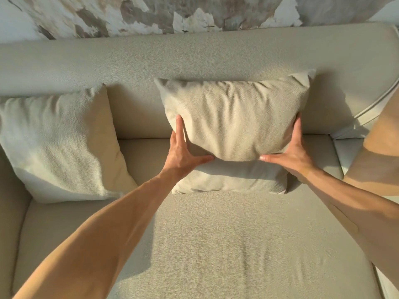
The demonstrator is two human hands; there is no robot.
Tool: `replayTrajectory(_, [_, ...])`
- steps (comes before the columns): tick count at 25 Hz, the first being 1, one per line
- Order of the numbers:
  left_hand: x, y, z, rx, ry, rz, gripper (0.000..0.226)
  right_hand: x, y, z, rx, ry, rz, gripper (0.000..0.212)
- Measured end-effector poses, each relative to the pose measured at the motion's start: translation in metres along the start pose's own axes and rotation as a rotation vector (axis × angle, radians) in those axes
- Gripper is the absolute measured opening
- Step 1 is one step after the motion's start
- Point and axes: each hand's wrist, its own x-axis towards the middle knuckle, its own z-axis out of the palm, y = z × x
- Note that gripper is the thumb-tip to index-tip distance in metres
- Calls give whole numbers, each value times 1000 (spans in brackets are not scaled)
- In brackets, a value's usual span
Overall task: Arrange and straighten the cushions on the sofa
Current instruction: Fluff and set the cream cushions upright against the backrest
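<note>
A cream square cushion (235,117) leans upright against the backrest of the beige sofa (216,244), right of centre. My left hand (183,149) presses its left edge, fingers pointing up and thumb across the lower front. On the cushion's right edge lies my right hand (291,149), its thumb also pressing the lower front. Both hands clasp the cushion between them, and a crease runs between the thumbs. A second cream cushion (58,143) leans against the backrest at the left, untouched.
The sofa backrest (129,63) runs across the top, under a mottled patterned wall (151,14). A rounded armrest (375,100) closes the right end. A seam between seat cushions (21,234) runs down the left. Sunlight casts arm shadows on the seat.
</note>
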Motion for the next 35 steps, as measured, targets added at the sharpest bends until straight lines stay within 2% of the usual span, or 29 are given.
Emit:
replayTrajectory(9, [-4,10,3,61,-10,-20,147,3,6,-4,-11,9,-65,151])
replayTrajectory(14, [-6,22,17,67,-21,-13,147,2,11,-18,-49,-14,-1,148])
replayTrajectory(21, [-9,7,13,7,18,-51,144,-1,4,-3,-5,-44,38,146])
replayTrajectory(27, [-7,10,11,37,-12,-30,146,-4,0,-10,-23,8,2,148])
replayTrajectory(31, [-4,14,14,66,-26,-56,146,-2,-3,-12,-26,-14,-5,146])
replayTrajectory(35, [-2,20,10,122,-45,-84,146,-4,-12,-14,-29,-13,73,144])
